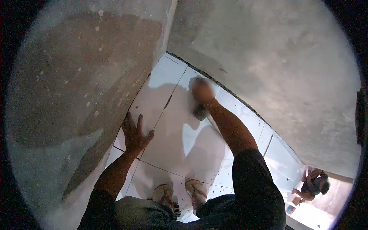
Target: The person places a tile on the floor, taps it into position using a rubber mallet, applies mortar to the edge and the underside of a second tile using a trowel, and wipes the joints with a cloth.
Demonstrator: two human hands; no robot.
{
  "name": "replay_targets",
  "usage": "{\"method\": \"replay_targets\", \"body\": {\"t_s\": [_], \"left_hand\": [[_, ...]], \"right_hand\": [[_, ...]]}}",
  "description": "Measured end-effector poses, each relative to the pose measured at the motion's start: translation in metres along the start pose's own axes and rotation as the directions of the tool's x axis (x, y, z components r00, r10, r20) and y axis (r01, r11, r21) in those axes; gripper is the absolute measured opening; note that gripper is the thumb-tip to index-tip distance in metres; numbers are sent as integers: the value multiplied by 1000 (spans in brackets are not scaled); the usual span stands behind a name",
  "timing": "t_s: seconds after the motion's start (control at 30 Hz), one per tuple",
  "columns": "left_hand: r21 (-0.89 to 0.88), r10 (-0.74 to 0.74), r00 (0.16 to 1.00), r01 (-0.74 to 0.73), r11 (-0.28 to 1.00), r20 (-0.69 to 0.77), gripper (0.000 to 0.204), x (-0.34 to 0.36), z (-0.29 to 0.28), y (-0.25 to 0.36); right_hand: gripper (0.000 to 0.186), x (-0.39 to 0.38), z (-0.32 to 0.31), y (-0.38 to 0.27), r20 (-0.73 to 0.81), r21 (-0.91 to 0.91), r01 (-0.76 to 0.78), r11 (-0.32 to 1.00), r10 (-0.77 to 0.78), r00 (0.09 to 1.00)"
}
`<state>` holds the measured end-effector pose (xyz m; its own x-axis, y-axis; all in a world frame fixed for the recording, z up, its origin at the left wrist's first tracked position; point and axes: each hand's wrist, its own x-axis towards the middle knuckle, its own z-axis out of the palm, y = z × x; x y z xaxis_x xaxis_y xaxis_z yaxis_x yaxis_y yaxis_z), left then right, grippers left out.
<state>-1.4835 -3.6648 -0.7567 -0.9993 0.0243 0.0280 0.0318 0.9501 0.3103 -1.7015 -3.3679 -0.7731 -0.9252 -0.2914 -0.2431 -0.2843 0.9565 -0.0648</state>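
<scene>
The floor (172,130) is made of big white tiles, with thin dark lines between them. Grey concrete walls (76,76) stand close on both sides. The left hand (135,134) lies flat and open on a tile, fingers spread, holding nothing. Up ahead the right hand (203,90) is blurry, so I cannot tell its grip. A small dark block (200,112) sits on the tile just under it. Far off to the right, another person (315,186) crouches low.
</scene>
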Motion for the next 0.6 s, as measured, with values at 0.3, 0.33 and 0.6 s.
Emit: {"method": "replay_targets", "body": {"t_s": [0.3, 0.33, 0.6], "left_hand": [[-5, 10, 1000, -10, 1000, -27, 82, 1, 2, -2], [-9, 23, 999, -23, 1000, -26, 82, 0, 2, -1], [105, -53, 995, 44, 994, 81, 85, -1, 6, 5]], "right_hand": [[31, -4, -1, -38, 14, 138, -260, 956, 260, 965], [31, -3, -2, -39, 79, 137, -309, 941, 301, 950], [23, -3, -2, -92, -249, 549, 18, 836, 143, 958]]}}
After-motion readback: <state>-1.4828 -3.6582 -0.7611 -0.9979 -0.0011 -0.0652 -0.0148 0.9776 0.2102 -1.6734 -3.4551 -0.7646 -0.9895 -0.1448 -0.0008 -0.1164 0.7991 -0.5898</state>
